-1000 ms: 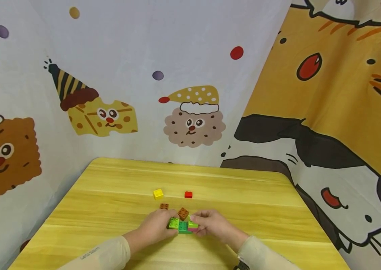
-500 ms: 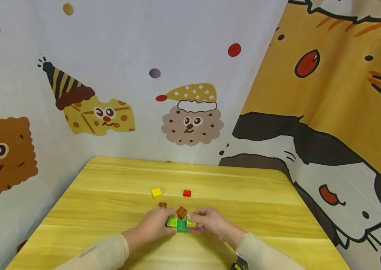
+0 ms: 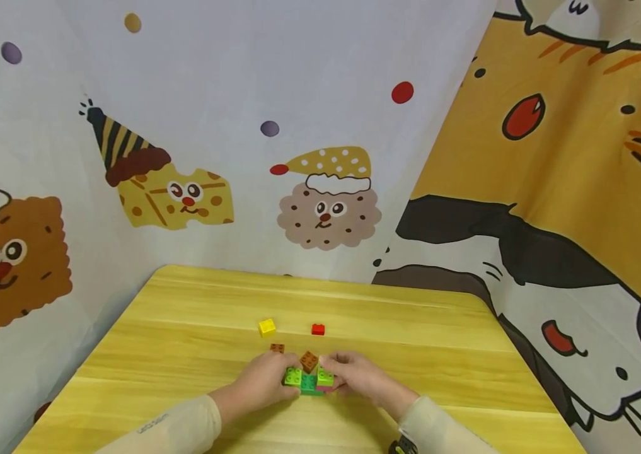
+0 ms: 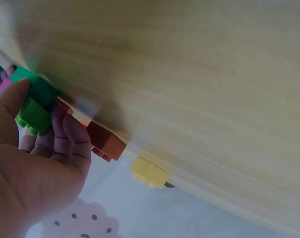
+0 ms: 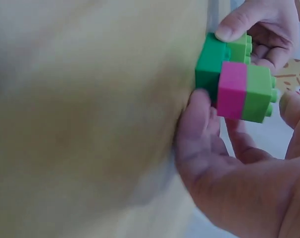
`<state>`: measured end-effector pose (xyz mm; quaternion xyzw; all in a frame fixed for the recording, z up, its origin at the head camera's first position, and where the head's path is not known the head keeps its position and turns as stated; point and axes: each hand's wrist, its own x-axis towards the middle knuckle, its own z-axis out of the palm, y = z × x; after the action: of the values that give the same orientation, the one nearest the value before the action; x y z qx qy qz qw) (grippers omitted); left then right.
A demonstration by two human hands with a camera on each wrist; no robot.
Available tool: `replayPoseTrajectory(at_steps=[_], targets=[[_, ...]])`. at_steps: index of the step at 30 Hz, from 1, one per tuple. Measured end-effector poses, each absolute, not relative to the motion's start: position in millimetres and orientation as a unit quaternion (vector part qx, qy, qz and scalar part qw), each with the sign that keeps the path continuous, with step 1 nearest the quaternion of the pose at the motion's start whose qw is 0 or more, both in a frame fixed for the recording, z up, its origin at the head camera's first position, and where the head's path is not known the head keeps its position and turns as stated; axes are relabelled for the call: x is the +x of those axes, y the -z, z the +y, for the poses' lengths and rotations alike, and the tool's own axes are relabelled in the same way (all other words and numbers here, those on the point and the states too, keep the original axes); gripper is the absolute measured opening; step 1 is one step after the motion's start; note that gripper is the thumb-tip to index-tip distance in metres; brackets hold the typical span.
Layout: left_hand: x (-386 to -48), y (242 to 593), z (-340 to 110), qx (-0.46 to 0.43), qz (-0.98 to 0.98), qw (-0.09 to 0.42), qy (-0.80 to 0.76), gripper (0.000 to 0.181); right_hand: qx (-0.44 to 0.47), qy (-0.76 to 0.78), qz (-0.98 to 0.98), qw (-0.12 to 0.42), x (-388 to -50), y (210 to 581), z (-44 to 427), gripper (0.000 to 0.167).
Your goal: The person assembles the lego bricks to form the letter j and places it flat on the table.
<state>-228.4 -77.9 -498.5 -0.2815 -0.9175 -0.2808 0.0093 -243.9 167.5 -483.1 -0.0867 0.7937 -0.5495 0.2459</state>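
Clearly left hand, right hand pinch joined bricks; one brown brick partly hidden.

Lettering on left sleeve, illegibly small.

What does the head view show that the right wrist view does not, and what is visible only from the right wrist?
Only the head view: the yellow block, the red block and two brown blocks.
Only the right wrist view: the broad side of the pink block; from the head, just a pink strip shows under a lime block.
Both: the left hand, the right hand, the green block, two lime blocks and the table.
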Motion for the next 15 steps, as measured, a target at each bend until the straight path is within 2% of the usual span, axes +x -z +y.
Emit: replayPoseTrajectory(at_steps=[6, 10, 15], targets=[[-229.9, 499.1, -78.8, -0.288, -0.917, 0.012, 0.276, 0.033, -0.188, 0.46, 0.85, 0.176, -254.8, 476.8, 161.3, 0.057], [-229.3, 499.0, -79.2, -0.289, -0.918, 0.012, 0.272, 0.034, -0.242, 0.385, 0.876, 0.161, -261.6, 473.6, 155.0, 0.061], [-228.8, 499.2, -79.0, -0.29, -0.918, 0.013, 0.272, 0.034, -0.238, 0.346, 0.893, 0.161, -265.9, 472.5, 150.9, 0.07]])
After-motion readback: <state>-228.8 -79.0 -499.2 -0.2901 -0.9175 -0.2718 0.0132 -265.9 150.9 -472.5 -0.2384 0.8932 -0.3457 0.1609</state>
